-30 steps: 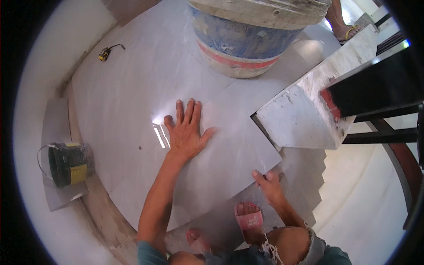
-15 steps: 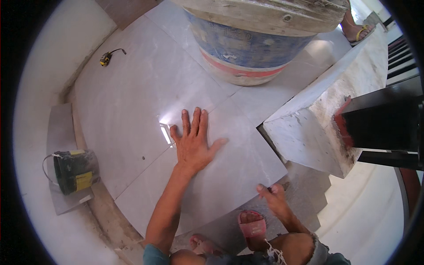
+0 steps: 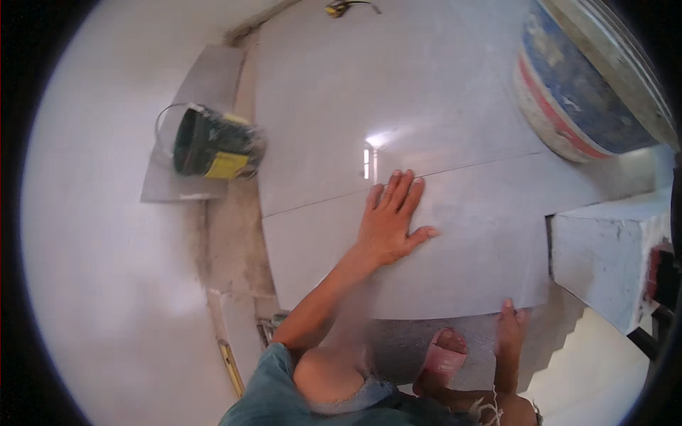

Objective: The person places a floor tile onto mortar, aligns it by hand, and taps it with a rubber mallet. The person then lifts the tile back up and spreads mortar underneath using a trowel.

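A large pale grey floor tile (image 3: 462,248) lies in front of me, with a thin joint along its far side. My left hand (image 3: 389,224) is open and flat on it, fingertips near the joint and thumb spread to the right. At the tile's near edge, toward the right, is my right hand (image 3: 510,330). Its thumb is at the edge and its other fingers are curled there, partly hidden, seemingly pinching the tile.
A dark green bucket (image 3: 213,145) lies tipped at the left on a grey tile piece (image 3: 188,181). Far off is a tape measure (image 3: 337,8). A big blue and white bucket (image 3: 575,92) stands far right, beyond a white block (image 3: 597,238). Steps (image 3: 561,334) drop away near right.
The view has swung right and the scene shifted within it. My left hand remains flat on the tile, its thumb now still. My right hand stays at the near edge.
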A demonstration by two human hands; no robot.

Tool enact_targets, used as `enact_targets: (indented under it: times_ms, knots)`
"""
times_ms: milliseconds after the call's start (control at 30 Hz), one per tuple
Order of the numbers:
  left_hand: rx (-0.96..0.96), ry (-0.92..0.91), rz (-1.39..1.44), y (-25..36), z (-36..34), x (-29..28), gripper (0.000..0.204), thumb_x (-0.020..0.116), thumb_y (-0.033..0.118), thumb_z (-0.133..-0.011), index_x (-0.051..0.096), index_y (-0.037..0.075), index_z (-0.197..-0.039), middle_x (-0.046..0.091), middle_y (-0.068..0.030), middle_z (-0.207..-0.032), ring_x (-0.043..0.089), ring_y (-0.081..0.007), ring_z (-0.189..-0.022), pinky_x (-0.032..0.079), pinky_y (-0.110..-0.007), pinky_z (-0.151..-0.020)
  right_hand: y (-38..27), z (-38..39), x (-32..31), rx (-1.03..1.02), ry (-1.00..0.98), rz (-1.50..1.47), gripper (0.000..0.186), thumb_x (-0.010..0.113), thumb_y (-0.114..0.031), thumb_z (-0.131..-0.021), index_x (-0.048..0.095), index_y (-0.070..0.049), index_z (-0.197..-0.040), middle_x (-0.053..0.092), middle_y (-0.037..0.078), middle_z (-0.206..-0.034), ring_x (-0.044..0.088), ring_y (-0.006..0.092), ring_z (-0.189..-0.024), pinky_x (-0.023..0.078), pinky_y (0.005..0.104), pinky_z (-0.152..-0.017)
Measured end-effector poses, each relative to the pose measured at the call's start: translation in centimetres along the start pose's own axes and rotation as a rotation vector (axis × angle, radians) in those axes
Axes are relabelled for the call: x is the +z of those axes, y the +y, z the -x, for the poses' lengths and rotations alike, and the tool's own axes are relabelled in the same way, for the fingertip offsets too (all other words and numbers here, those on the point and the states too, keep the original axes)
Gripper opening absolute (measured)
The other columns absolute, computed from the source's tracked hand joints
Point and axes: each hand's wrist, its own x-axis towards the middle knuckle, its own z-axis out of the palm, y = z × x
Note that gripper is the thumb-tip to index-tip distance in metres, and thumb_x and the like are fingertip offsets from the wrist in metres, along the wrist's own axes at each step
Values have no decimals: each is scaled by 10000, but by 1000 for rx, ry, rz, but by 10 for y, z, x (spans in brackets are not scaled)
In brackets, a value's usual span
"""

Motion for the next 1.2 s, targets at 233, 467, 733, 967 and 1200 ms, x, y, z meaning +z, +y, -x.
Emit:
enact_targets:
  times_ms: [233,467,733,967,1200]
  knots:
    - [-496,99,-72,-92,112,-24,847,549,554,-872,283,12,-1466,268,-206,-1524,219,-357,-1426,181,-530,-1118,-46,14,18,-7,61,-351,260,608,-316,-943,564,-60,-934,498,-5,-793,453,94,-703,393,277,-633]
    - [-731,161,-55,-146,199,-30,805,564,465,-887,260,10,-1477,272,-177,-1531,201,-332,-1437,149,-527,-1128,-57,9,23,-28,-44,-454,269,629,-309,-931,534,-108,-779,513,-11,-744,451,85,-651,357,237,-586]
    - [-783,491,-48,-148,363,-41,334,608,232,-886,595,7,-1132,610,-159,-1185,535,-343,-1171,356,-479,-1006,-37,-17,8,-130,-98,-514,361,600,-335,-951,584,-26,-1136,588,16,-933,474,95,-731,399,234,-645]
    - [-1648,573,136,-65,560,3,335,634,183,-841,590,9,-1123,621,-168,-1089,592,-341,-1018,422,-408,-933,-25,-28,-4,-67,-106,-521,420,553,-350,-976,573,35,-1142,562,42,-890,464,156,-761,426,310,-797]
    - [-1468,119,233,-1,569,93,487,700,317,-813,521,13,-1149,555,-221,-1090,530,-386,-1029,400,-479,-894,-44,-12,23,-108,-111,-565,440,607,-291,-948,513,-2,-1266,603,95,-1061,545,197,-891,457,349,-931]
